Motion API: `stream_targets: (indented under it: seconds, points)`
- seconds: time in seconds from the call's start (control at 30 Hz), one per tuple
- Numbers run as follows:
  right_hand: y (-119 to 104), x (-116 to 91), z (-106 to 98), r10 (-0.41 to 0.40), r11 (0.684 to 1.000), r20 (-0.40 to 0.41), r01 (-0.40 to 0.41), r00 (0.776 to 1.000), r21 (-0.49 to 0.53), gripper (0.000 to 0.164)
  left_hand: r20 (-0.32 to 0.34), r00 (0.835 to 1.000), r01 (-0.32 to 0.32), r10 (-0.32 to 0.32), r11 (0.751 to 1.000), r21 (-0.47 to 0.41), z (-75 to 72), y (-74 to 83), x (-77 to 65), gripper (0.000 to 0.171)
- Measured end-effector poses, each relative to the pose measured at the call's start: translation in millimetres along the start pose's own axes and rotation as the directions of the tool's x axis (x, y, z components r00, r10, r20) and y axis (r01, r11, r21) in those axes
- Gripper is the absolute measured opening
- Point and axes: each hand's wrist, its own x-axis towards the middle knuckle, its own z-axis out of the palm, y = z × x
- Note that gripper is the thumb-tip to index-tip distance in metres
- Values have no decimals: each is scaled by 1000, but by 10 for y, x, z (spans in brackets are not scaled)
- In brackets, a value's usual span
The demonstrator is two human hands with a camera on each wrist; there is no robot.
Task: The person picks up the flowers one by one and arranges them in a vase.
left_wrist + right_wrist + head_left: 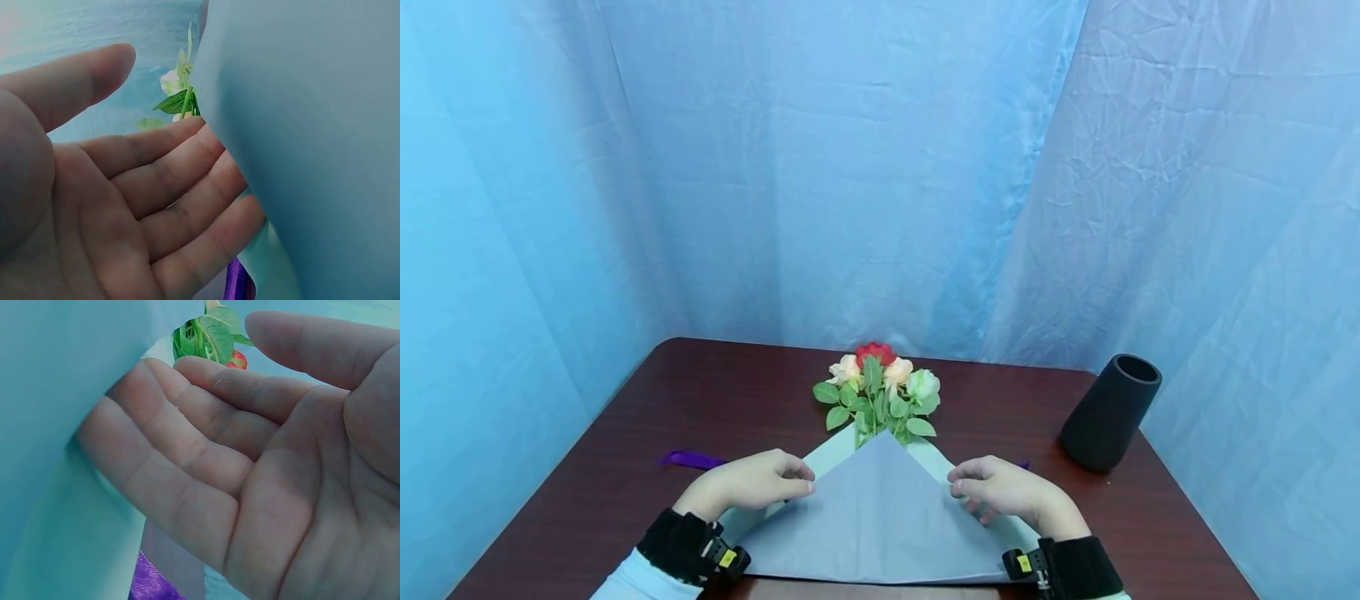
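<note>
A sheet of grey-blue wrapping paper (880, 521) with a pale green layer (832, 452) lies folded to a peak on the table. Flowers (880, 396) in red, cream and pale green, with leaves, stick out beyond the peak; the paper hides their stems. At the paper's left slanted edge is my left hand (752, 481), its fingertips touching or just behind the edge (262, 209) and its thumb apart. My right hand (1011, 492) is at the opposite edge, fingers gently bent, their tips partly behind the paper (50, 375) and the thumb free.
Purple ribbon (694, 459) runs out from under the paper on the left, with a small end showing by the right hand. A dark, tapered vase (1108, 417) stands on the right of the brown table (737, 375). Blue curtains (850, 167) hang behind.
</note>
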Motion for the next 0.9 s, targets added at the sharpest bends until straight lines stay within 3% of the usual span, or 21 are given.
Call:
stream_targets:
  seconds: [0.43, 0.9]
  points:
    - [83, -39, -37, -7, 1000, 37, 7, 999, 7, 46, 5, 1000, -22, 22, 1000, -11, -26, -104, -41, 25]
    - [84, -109, -85, -62, 998, 85, 59, 994, 39, 28, -20, 994, -106, 107, 994, 24, -51, -95, -30, 30]
